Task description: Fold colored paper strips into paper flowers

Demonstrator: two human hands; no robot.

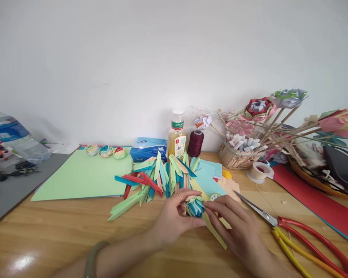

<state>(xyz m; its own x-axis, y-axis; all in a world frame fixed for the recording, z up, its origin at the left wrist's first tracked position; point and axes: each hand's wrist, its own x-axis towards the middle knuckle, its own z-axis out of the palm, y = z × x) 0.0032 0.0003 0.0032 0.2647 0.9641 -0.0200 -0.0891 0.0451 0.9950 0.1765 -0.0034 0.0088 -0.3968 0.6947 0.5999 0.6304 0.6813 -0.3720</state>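
1. Behind everything, a plain white wall; beneath the hands, a glossy brown wooden tabletop.
2. Held between both hands, above the tabletop: a small rounded flower of folded blue, white and cream paper.
3. Gripped around its left side by the left hand, forefinger over the top and thumb stretched along below. Apparently pinched at its right edge by the closed fingertips of the right hand; too small to tell whether at a petal alone or at something finer too.
4. Likely very light, with crisp, springy folds; probably not slippery, but easily dented. Best cradled loosely around the outer sides near the base, without squeezing, and adjusted by single petal tips.
5. Under the gap between the hands, a pale yellow paper strip; just beyond the left hand, a loose heap of folded green, blue, red and peach paper strips.
6. Farther beyond: a blue plastic tissue pack, a white-capped clear bottle of yellow liquid and a maroon cone of thread.
7. Ahead and left of the left hand, pale green paper sheets, with three small folded-paper flowers along the far edge.
8. Right of the right hand, red-handled steel scissors; beyond, a white spool and a light wooden basket.
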